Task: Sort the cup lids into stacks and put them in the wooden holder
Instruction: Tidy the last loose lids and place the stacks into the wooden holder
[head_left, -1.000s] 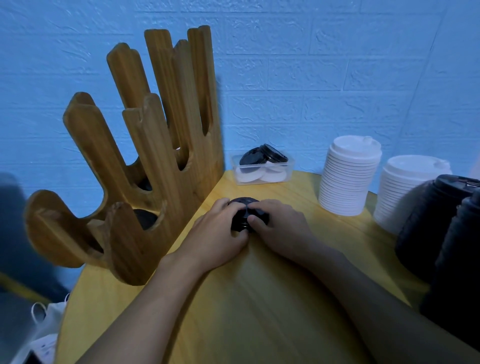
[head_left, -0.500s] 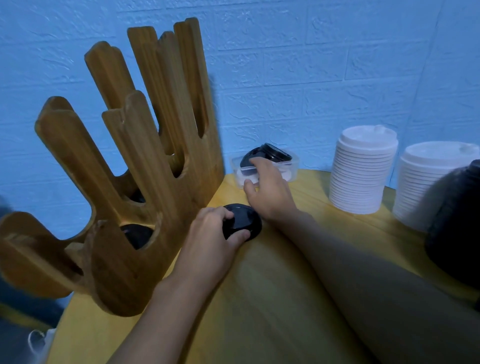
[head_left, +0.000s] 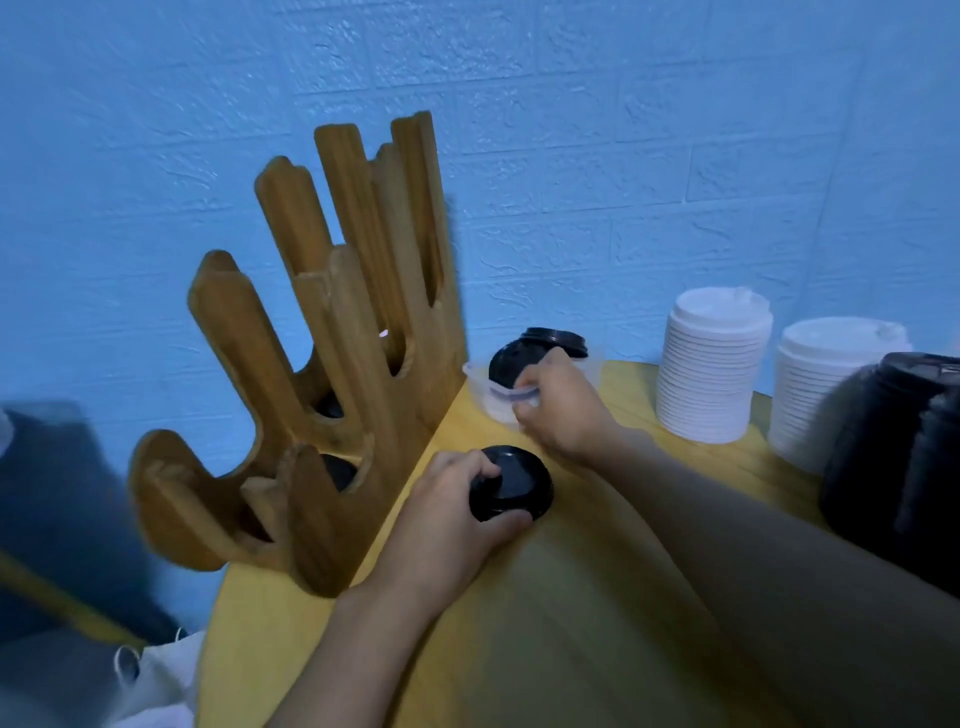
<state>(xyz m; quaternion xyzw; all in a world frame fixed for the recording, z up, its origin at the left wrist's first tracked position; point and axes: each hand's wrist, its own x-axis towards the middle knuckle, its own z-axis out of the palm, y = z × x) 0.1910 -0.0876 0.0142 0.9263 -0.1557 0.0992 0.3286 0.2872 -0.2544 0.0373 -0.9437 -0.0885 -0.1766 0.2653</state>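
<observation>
My left hand (head_left: 447, 514) grips a small stack of black lids (head_left: 511, 480) resting on the round wooden table (head_left: 571, 623), right beside the wooden holder (head_left: 332, 395). My right hand (head_left: 561, 405) reaches into a clear plastic tub (head_left: 480, 379) at the table's back and pinches a black lid (head_left: 511, 358) there. More black lids (head_left: 558, 338) and white ones lie in the tub. Dark lids (head_left: 337, 470) sit in the holder's lower slots.
Two tall stacks of white lids (head_left: 711, 369) (head_left: 826, 384) stand at the back right. Black stacks (head_left: 898, 447) crowd the right edge. A blue brick wall is close behind. A white bag (head_left: 150, 680) lies below the table at the left.
My right hand left the small black stack and reached back into the tub, where it now takes hold of a black lid. My left hand stays on the stack.
</observation>
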